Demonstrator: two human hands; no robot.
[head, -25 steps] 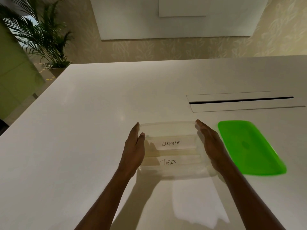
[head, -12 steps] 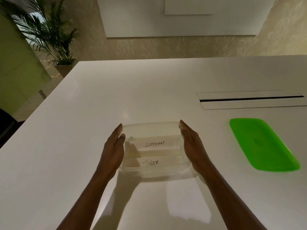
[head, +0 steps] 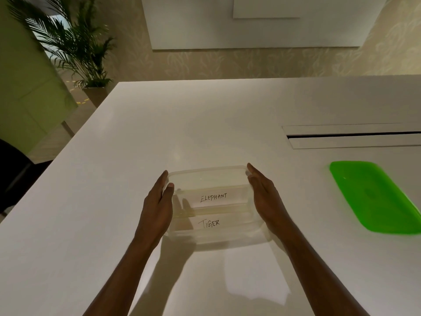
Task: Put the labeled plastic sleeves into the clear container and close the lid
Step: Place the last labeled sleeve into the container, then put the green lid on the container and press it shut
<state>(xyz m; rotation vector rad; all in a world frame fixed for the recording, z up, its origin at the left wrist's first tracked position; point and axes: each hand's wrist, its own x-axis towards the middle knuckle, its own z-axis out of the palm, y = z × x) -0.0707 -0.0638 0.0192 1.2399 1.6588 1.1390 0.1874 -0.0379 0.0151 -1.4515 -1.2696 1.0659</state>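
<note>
Clear container (head: 208,177), both labelled sleeves inside, lid off - braced between my two flat hands.

Nearest: my left hand (head: 157,208) and right hand (head: 265,197), fingers straight and pressed together, pinching nothing, palms against the container's short walls. Inside it, the TIGER sleeve (head: 208,223) lies nearer me and the ELEPHANT sleeve (head: 214,198) behind. The green lid (head: 373,197) lies flat, well apart to my right. Step in hand, I judge: fetching the lid - left hand steadies, right crosses bare table (head: 182,133), then lid square on the rim and pressed down at the corners. Farther back, a slot (head: 353,134) beyond the lid; the far edge lies well off.
</note>
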